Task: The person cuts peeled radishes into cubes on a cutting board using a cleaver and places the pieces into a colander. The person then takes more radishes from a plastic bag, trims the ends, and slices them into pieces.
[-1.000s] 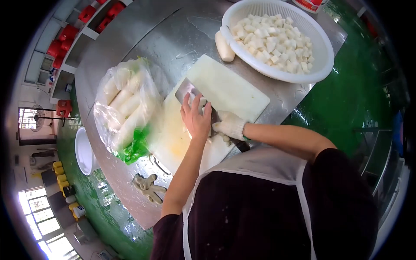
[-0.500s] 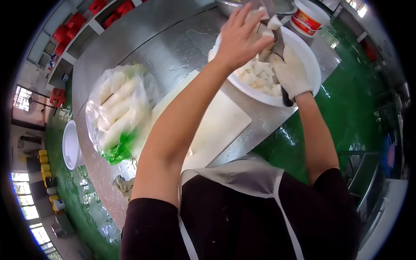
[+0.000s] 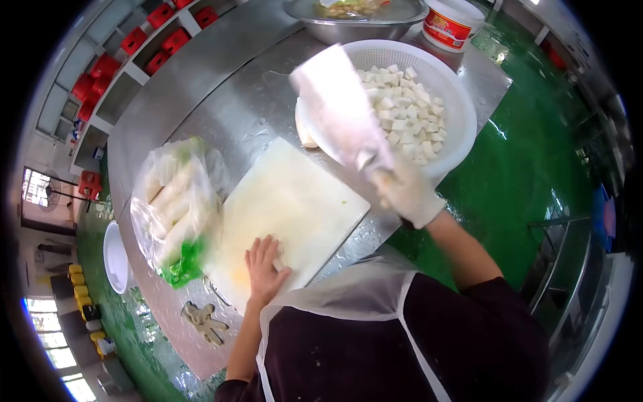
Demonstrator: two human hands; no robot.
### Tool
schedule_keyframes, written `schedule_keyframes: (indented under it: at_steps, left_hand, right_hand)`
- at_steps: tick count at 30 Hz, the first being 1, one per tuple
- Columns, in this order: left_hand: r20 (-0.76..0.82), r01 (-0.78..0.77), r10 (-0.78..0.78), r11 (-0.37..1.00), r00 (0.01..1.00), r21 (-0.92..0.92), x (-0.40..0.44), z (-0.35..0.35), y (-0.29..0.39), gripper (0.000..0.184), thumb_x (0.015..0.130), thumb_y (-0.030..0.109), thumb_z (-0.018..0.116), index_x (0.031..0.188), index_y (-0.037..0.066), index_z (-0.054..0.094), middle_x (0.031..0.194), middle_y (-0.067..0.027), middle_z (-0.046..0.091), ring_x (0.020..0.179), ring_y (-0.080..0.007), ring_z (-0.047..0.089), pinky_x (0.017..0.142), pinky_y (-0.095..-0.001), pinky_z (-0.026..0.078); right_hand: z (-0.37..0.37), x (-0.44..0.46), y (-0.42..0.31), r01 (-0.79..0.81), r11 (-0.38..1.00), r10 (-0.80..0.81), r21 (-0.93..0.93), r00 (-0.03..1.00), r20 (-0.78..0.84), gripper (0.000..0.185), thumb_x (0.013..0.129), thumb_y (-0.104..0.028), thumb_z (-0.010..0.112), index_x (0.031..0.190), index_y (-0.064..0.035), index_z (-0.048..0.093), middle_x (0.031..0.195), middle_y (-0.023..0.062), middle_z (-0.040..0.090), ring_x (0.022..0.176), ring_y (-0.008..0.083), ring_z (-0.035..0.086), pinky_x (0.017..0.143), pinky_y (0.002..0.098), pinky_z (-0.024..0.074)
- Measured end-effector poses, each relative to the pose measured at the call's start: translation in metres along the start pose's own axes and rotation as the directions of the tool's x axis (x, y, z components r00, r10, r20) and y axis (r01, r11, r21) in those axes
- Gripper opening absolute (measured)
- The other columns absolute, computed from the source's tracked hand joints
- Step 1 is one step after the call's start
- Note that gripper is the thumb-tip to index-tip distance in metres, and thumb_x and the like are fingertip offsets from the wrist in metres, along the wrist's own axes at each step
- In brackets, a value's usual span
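Observation:
My left hand point(image 3: 265, 271) is bare and rests on the near edge of the white cutting board point(image 3: 295, 201), fingers spread. A small white piece point(image 3: 279, 260) lies between its thumb and forefinger. My right hand point(image 3: 408, 193), in a pale knit glove, is closed around the handle of a cleaver. The cleaver's broad blade point(image 3: 341, 100) is blurred and raised over the left rim of a white colander point(image 3: 462, 114). White vegetable cubes point(image 3: 408, 114) fill the middle of the colander. One larger white piece point(image 3: 305, 127) sits beside it, partly hidden by the blade.
Left of the board, a clear plastic bag point(image 3: 175, 201) holds several long white radishes. A dirty glove point(image 3: 204, 321) lies near the steel table's point(image 3: 248, 100) edge. Behind the colander stand a steel bowl point(image 3: 362, 30) and a red-labelled bucket point(image 3: 452, 27).
My left hand has moved from above the colander down to the board. My right hand has drawn the cleaver out of the colander toward me and left. The cubes now lie in the colander.

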State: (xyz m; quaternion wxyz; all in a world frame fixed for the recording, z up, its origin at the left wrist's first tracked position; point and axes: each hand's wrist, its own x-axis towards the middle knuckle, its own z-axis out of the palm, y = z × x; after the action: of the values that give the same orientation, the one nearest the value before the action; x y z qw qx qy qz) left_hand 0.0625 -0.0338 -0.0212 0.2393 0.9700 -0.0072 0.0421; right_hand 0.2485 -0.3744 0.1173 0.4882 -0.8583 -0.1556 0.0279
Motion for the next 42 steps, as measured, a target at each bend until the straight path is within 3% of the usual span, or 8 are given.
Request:
schedule_keyframes:
  at_steps: [6, 13, 20, 24, 33, 38, 39, 42]
  left_hand:
    - [-0.168, 0.081, -0.05, 0.98, 0.985, 0.184, 0.015, 0.01, 0.059, 0.042, 0.08, 0.033, 0.07, 0.118, 0.017, 0.061, 0.126, -0.0109, 0.053, 0.12, -0.0346, 0.044, 0.101, -0.0534, 0.034]
    - [-0.393, 0.191, -0.062, 0.935, 0.917, 0.3, 0.036, 0.028, 0.027, 0.027, 0.077, 0.005, 0.065, 0.102, 0.012, 0.062, 0.097, -0.0111, 0.057, 0.092, -0.0329, 0.055, 0.078, -0.0452, 0.049]
    - [-0.413, 0.34, -0.299, 0.94, 0.86, 0.03, 0.04, 0.028, -0.003, 0.026, 0.077, -0.002, 0.06, 0.102, 0.004, 0.063, 0.104, -0.0191, 0.057, 0.096, -0.0375, 0.057, 0.08, -0.0433, 0.048]
    - [-0.42, 0.2, -0.093, 0.955, 0.903, 0.219, 0.033, 0.035, 0.035, 0.019, 0.081, 0.004, 0.063, 0.1, 0.005, 0.064, 0.102, -0.0166, 0.055, 0.093, -0.038, 0.056, 0.079, -0.045, 0.047]
    - [-0.26, 0.422, -0.36, 0.874, 0.896, 0.24, 0.043, 0.039, 0.01, 0.01, 0.078, 0.01, 0.066, 0.087, 0.007, 0.065, 0.1, -0.0158, 0.055, 0.09, -0.0374, 0.056, 0.077, -0.0462, 0.046]
    - [-0.278, 0.517, -0.468, 0.844, 0.839, 0.142, 0.049, 0.032, 0.004, 0.015, 0.078, 0.017, 0.068, 0.087, 0.005, 0.066, 0.095, -0.0178, 0.059, 0.094, -0.0351, 0.057, 0.079, -0.0469, 0.046]
    - [-0.355, 0.519, -0.496, 0.854, 0.793, -0.034, 0.054, 0.048, -0.04, 0.017, 0.082, 0.018, 0.066, 0.084, 0.001, 0.063, 0.085, -0.0169, 0.061, 0.082, -0.0303, 0.061, 0.071, -0.0448, 0.048]
    - [-0.105, 0.511, -0.651, 0.675, 0.751, -0.532, 0.135, -0.044, 0.111, 0.018, 0.092, 0.02, 0.06, 0.088, 0.002, 0.058, 0.067, -0.003, 0.055, 0.054, -0.0105, 0.049, 0.046, -0.0275, 0.039]
  right_hand:
    - [0.051, -0.018, 0.012, -0.028, 0.984, 0.08, -0.178, 0.953, 0.293, 0.028, 0.089, -0.03, 0.055, 0.095, -0.0035, 0.051, 0.081, 0.0245, 0.061, 0.08, 0.0451, 0.059, 0.071, 0.053, 0.0447]
    - [0.001, -0.007, -0.005, -0.234, 0.921, 0.154, 0.311, 0.953, 0.262, 0.019, 0.09, -0.017, 0.054, 0.102, -0.0028, 0.053, 0.067, 0.0115, 0.059, 0.053, 0.0218, 0.059, 0.051, 0.0361, 0.0466]
    - [-0.069, 0.018, 0.016, -0.204, 0.702, 0.243, 0.683, 0.969, 0.04, 0.015, 0.089, -0.007, 0.053, 0.103, -0.0014, 0.052, 0.064, 0.0042, 0.054, 0.044, 0.0136, 0.051, 0.043, 0.0294, 0.0467]
    - [-0.099, 0.04, 0.052, -0.193, 0.58, 0.37, 0.792, 0.928, -0.045, 0.016, 0.089, -0.008, 0.054, 0.103, -0.0021, 0.053, 0.065, 0.0035, 0.053, 0.044, 0.0136, 0.05, 0.042, 0.0296, 0.0467]
    - [-0.113, 0.036, 0.06, 0.057, 0.712, 0.303, 0.699, 0.874, -0.38, 0.027, 0.088, -0.017, 0.061, 0.111, -0.0017, 0.061, 0.091, 0.0018, 0.061, 0.08, 0.0089, 0.055, 0.072, 0.0263, 0.0474]
    - [-0.114, 0.036, 0.069, -0.082, 0.555, 0.325, 0.828, 0.938, -0.125, 0.032, 0.086, -0.007, 0.053, 0.118, -0.0027, 0.055, 0.091, 0.003, 0.059, 0.076, 0.0074, 0.058, 0.065, 0.0254, 0.0502]
    - [-0.107, 0.043, 0.08, 0.09, 0.666, 0.222, 0.74, 0.924, -0.311, 0.03, 0.086, -0.008, 0.054, 0.116, -0.0021, 0.057, 0.09, 0.0039, 0.06, 0.071, 0.0083, 0.057, 0.061, 0.0258, 0.0504]
    - [-0.109, 0.037, 0.066, 0.023, 0.643, 0.292, 0.766, 0.916, -0.273, 0.024, 0.087, -0.009, 0.055, 0.108, 0.0, 0.061, 0.087, 0.0064, 0.06, 0.058, 0.0129, 0.055, 0.051, 0.027, 0.0491]
